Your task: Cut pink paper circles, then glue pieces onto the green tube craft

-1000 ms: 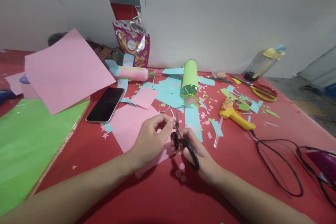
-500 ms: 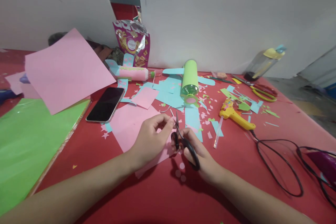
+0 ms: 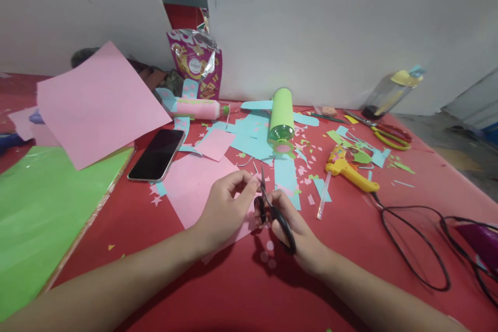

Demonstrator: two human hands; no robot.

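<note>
My right hand (image 3: 298,231) grips black-handled scissors (image 3: 272,210), blades pointing away from me and nearly closed. My left hand (image 3: 223,207) pinches a small piece of pink paper at the blades, its fingers curled together. Both hands hover just above a pink sheet (image 3: 194,181) lying on the red table (image 3: 233,290). A few small pink paper circles (image 3: 268,254) lie on the table under my right wrist.
A black phone (image 3: 157,154) lies left of the pink sheet. Behind are a green-wrapped bottle (image 3: 280,114), a pink-wrapped bottle (image 3: 194,109), blue scraps, a snack bag (image 3: 196,62). A yellow glue gun (image 3: 348,168) with black cord (image 3: 412,244), red-yellow scissors (image 3: 389,135) lie right. Green sheets (image 3: 42,207) lie left.
Almost nothing differs: the scissor blades have closed slightly and my left hand has shifted a little with the pink piece.
</note>
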